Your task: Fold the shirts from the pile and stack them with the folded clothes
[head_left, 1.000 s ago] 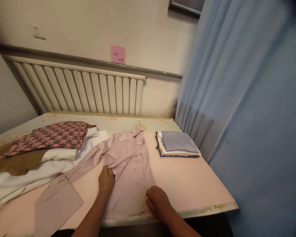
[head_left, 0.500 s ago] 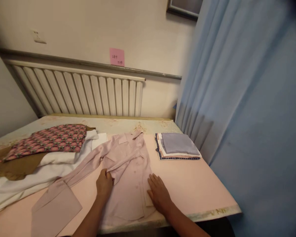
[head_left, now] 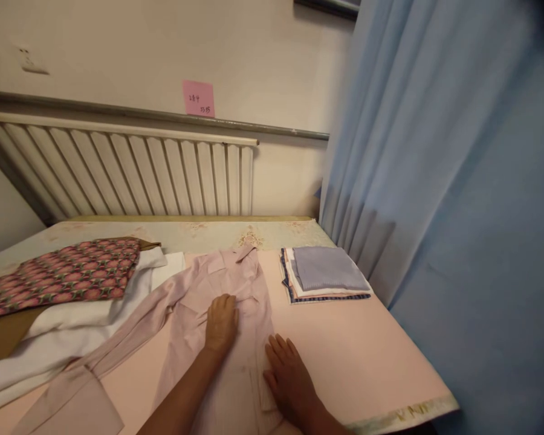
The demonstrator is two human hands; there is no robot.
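A pale mauve button-front shirt (head_left: 242,356) lies spread on the pink cover in front of me, its collar pointing away. One long sleeve (head_left: 136,320) stretches out to the left, ending in a wide cuff near the bottom edge. My left hand (head_left: 222,323) rests on the middle of the shirt front, back up, fingers forward and laid on the cloth. On the shirt's right side edge, beside a pale strip of folded cloth, my right hand (head_left: 290,374) lies open with its fingers a little apart.
A neat stack of folded clothes (head_left: 330,272) sits to the right. On the left, a pink patterned garment (head_left: 72,272) is heaped over brown and white cloth (head_left: 86,314). Behind the table are a radiator (head_left: 154,172) and a wall; a blue curtain (head_left: 412,151) hangs at the right.
My left hand has moved right and forward, letting go of the lifted shirt front, which now lies flatter. My right hand stays at the shirt's right edge. The view has shifted slightly right.
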